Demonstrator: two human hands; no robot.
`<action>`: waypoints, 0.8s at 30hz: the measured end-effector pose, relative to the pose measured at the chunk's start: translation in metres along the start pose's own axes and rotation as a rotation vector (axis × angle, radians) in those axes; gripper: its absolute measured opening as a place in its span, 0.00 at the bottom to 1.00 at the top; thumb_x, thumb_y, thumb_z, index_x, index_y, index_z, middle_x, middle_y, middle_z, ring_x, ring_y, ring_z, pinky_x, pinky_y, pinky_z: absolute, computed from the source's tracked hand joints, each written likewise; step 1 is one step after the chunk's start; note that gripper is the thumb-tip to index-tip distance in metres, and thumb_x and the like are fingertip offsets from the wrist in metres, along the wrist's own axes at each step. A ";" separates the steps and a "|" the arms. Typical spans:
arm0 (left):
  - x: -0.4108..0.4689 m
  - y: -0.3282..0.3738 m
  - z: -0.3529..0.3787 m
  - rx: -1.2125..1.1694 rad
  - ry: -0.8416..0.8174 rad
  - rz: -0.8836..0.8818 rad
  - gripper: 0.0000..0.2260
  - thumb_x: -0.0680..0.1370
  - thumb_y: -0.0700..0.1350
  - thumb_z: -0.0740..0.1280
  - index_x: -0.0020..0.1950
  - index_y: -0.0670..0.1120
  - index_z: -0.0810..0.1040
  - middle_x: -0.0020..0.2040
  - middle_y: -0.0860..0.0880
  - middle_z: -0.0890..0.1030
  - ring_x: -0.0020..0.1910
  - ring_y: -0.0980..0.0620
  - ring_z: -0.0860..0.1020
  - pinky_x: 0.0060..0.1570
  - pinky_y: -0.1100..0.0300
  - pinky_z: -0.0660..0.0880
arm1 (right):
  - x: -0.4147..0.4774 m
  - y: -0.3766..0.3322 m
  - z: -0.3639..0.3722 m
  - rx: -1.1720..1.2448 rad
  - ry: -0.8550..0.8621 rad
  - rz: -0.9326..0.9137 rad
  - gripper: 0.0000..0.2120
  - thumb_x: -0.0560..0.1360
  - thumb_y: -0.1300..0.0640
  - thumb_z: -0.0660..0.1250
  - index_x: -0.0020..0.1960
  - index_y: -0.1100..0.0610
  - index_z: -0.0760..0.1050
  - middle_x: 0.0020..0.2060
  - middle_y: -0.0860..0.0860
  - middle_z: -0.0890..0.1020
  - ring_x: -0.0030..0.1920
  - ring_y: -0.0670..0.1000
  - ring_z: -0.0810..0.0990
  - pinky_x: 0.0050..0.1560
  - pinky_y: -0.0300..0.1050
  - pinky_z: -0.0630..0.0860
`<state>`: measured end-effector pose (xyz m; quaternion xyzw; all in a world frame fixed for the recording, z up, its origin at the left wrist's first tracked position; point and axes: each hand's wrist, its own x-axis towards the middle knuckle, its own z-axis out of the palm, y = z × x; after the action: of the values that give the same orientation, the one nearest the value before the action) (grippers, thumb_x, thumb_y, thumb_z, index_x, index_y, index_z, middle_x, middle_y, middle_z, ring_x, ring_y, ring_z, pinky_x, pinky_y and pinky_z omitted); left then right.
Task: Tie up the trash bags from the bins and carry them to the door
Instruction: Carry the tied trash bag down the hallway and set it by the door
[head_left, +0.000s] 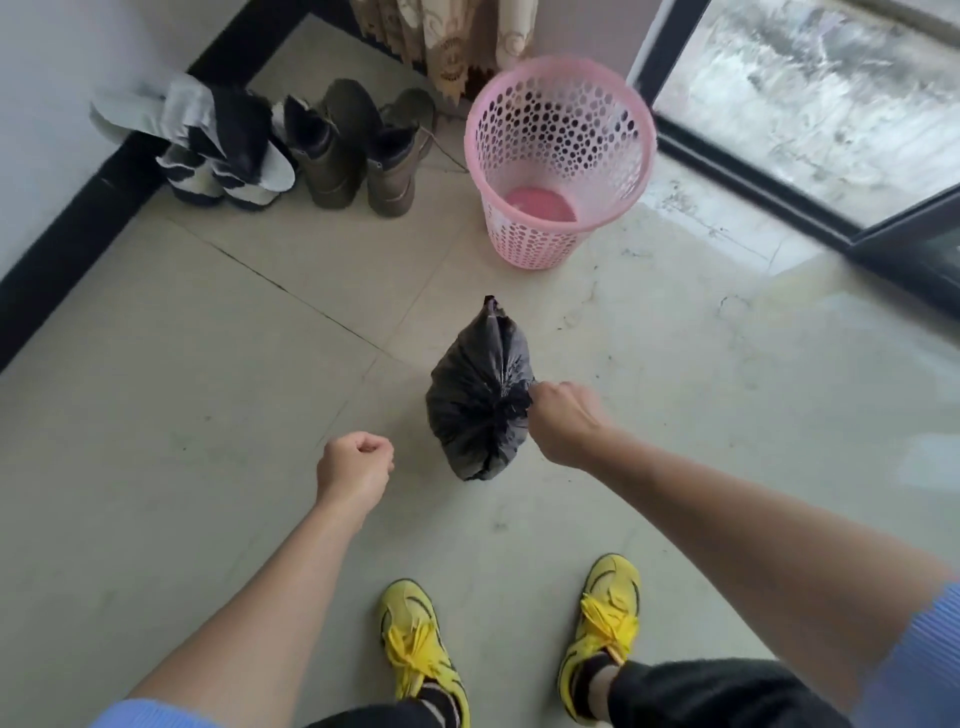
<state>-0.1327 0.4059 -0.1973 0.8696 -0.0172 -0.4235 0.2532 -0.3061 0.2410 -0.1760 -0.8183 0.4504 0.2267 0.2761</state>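
The pale, glossy tiled floor (171, 332) carries a pink perforated plastic bin (535, 239) (upright, by the glass door). Left of it stand olive-brown lace-up boots (358, 166) and black-and-white fur-lined boots (228, 171). Yellow laced sneakers (415, 639) stand nearest.

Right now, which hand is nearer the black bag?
Right. The right hand grips the bag at its neck; the left hand, curled empty, is apart on the other side.

We see a crinkled, faintly glossy black plastic trash bag (478, 400), a perforated pink plastic bin (558, 161), and smooth pale floor tiles (208, 338).
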 end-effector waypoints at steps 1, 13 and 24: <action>-0.021 0.012 -0.010 0.009 -0.013 0.002 0.08 0.75 0.42 0.64 0.36 0.48 0.79 0.34 0.47 0.82 0.37 0.46 0.80 0.35 0.60 0.72 | -0.021 -0.001 -0.014 0.040 0.007 0.016 0.07 0.75 0.59 0.55 0.38 0.56 0.66 0.34 0.56 0.74 0.36 0.59 0.73 0.35 0.47 0.65; -0.283 0.173 -0.088 0.178 -0.365 0.244 0.06 0.77 0.39 0.64 0.41 0.45 0.77 0.34 0.45 0.80 0.33 0.48 0.76 0.34 0.61 0.69 | -0.304 0.032 -0.157 0.245 0.042 0.474 0.12 0.79 0.52 0.56 0.42 0.57 0.72 0.47 0.59 0.82 0.49 0.61 0.80 0.41 0.47 0.70; -0.463 0.189 -0.076 0.729 -0.748 0.673 0.06 0.75 0.35 0.63 0.45 0.43 0.78 0.34 0.42 0.79 0.32 0.47 0.74 0.30 0.63 0.66 | -0.576 0.013 -0.141 0.364 -0.027 0.861 0.14 0.75 0.64 0.59 0.57 0.59 0.78 0.57 0.59 0.82 0.55 0.61 0.82 0.44 0.50 0.77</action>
<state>-0.3379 0.3868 0.2647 0.6396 -0.5215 -0.5635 0.0365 -0.5836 0.4953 0.2830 -0.4923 0.7777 0.2485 0.3019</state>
